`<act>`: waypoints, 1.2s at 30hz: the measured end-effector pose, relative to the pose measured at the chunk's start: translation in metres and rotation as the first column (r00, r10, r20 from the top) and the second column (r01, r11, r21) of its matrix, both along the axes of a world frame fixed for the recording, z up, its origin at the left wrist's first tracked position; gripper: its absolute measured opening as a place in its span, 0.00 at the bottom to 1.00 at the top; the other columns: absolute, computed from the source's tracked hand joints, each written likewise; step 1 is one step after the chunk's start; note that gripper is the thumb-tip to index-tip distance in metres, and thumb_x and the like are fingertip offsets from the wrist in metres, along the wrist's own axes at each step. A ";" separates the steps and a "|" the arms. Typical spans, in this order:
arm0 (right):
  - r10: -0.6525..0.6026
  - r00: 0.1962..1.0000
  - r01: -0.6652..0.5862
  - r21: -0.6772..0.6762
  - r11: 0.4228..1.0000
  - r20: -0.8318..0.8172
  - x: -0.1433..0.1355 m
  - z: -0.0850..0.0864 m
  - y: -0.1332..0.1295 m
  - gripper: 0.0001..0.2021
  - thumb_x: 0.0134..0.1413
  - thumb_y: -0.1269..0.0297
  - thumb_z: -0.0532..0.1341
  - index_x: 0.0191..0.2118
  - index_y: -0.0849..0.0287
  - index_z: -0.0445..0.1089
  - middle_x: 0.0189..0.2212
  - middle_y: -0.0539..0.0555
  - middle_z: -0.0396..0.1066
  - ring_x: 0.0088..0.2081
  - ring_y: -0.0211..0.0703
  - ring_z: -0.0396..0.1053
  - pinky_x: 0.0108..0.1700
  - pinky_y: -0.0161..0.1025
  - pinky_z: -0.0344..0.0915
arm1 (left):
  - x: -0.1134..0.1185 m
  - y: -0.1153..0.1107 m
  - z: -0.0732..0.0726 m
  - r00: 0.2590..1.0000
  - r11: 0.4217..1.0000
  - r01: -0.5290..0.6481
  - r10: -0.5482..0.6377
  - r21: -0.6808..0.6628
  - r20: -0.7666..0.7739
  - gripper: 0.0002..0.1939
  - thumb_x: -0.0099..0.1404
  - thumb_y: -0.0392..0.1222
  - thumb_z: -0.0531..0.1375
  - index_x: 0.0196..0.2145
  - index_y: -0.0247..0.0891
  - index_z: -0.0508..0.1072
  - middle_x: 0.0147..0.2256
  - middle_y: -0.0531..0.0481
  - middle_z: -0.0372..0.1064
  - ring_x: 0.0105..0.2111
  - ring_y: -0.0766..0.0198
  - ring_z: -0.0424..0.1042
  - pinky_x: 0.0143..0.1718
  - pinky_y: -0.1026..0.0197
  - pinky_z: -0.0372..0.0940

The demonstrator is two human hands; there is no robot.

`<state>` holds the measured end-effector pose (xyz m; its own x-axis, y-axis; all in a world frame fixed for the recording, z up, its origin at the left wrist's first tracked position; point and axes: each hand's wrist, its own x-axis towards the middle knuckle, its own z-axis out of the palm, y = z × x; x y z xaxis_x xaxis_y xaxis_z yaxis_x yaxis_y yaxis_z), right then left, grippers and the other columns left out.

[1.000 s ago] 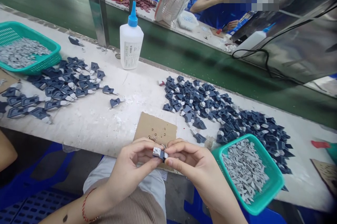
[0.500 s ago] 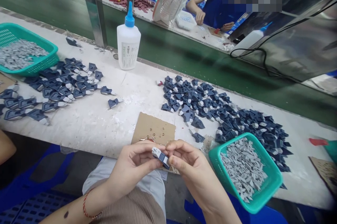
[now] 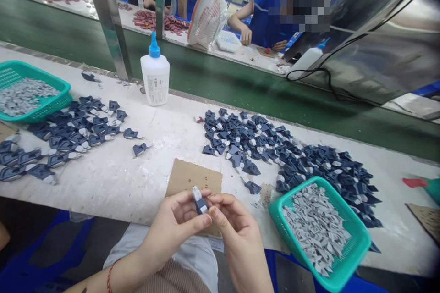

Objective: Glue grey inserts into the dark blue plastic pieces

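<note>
My left hand (image 3: 172, 219) is closed around a small dark-blue plastic part with light-grey pieces (image 3: 199, 201), its light-grey tip pointing up and away. Against the left thumb, beside the lower end of that part, my right hand (image 3: 232, 224) has its thumb and fingertips pinched together. Whatever lies between those right fingertips is hidden. Just beyond both hands is a piece of brown cardboard (image 3: 195, 176) with small dark marks on it.
Dark-blue parts form a big pile (image 3: 250, 135) on the right and a looser group (image 3: 79, 123) on the left. Green baskets of grey pieces stand at right (image 3: 362, 242) and left (image 3: 65, 89). A white bottle (image 3: 155, 77) stands behind. People work across the green strip.
The part in my left hand has turned more upright, and the right fingertips have moved to the left thumb's tip. The whole view has shifted slightly.
</note>
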<state>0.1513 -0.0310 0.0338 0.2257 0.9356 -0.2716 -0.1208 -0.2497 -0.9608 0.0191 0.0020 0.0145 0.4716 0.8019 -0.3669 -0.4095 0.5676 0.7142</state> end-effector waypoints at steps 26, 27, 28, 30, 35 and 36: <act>0.273 0.350 -0.112 -0.250 0.962 0.896 0.220 -0.017 -0.017 0.13 0.58 0.58 0.54 0.35 0.55 0.75 0.39 0.60 0.75 0.42 0.57 0.73 0.43 0.53 0.70 | -0.063 0.132 -0.010 -0.126 0.525 0.791 0.643 0.314 -0.756 0.23 0.71 0.41 0.44 0.56 0.27 0.66 0.53 0.33 0.67 0.49 0.40 0.69 0.50 0.46 0.63; 0.285 0.357 -0.121 -0.258 0.958 0.890 0.222 -0.018 -0.015 0.13 0.57 0.57 0.55 0.34 0.54 0.75 0.38 0.59 0.75 0.41 0.57 0.73 0.42 0.53 0.70 | -0.061 0.134 -0.011 -0.135 0.523 0.791 0.656 0.318 -0.743 0.23 0.70 0.42 0.46 0.56 0.27 0.67 0.53 0.32 0.66 0.49 0.39 0.68 0.51 0.44 0.63; 0.295 0.361 -0.129 -0.266 0.955 0.885 0.225 -0.019 -0.014 0.13 0.55 0.56 0.56 0.34 0.54 0.75 0.37 0.59 0.76 0.40 0.57 0.73 0.41 0.52 0.71 | -0.059 0.136 -0.012 -0.128 0.515 0.789 0.671 0.335 -0.730 0.23 0.70 0.43 0.47 0.55 0.27 0.68 0.54 0.31 0.66 0.49 0.38 0.67 0.51 0.43 0.62; 0.308 0.371 -0.140 -0.275 0.951 0.876 0.229 -0.020 -0.012 0.13 0.53 0.54 0.57 0.32 0.54 0.76 0.36 0.60 0.76 0.38 0.57 0.74 0.39 0.51 0.72 | -0.050 0.139 -0.013 -0.040 0.472 0.780 0.694 0.412 -0.719 0.22 0.69 0.44 0.49 0.52 0.28 0.71 0.54 0.31 0.66 0.51 0.38 0.65 0.53 0.41 0.60; 0.171 0.441 0.014 -0.197 0.980 0.881 0.226 -0.010 -0.018 0.19 0.51 0.45 0.58 0.34 0.54 0.77 0.34 0.60 0.78 0.33 0.56 0.76 0.26 0.44 0.72 | -0.005 0.138 -0.015 0.426 0.328 0.737 0.455 0.591 -0.782 0.17 0.69 0.42 0.52 0.51 0.34 0.71 0.52 0.38 0.69 0.51 0.49 0.67 0.54 0.45 0.62; 0.122 0.455 0.060 -0.167 0.984 0.882 0.220 -0.006 -0.023 0.20 0.51 0.43 0.59 0.35 0.54 0.77 0.35 0.59 0.78 0.33 0.55 0.76 0.25 0.42 0.72 | 0.005 0.137 -0.016 0.461 0.312 0.741 0.408 0.595 -0.788 0.16 0.69 0.42 0.53 0.51 0.36 0.70 0.51 0.40 0.69 0.51 0.51 0.67 0.54 0.47 0.62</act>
<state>0.3710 -0.0537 0.0279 0.4005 0.9131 -0.0768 0.7834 -0.3847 -0.4881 0.0238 0.1390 -0.0019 0.6320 0.7575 0.1635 0.5806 -0.6026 0.5476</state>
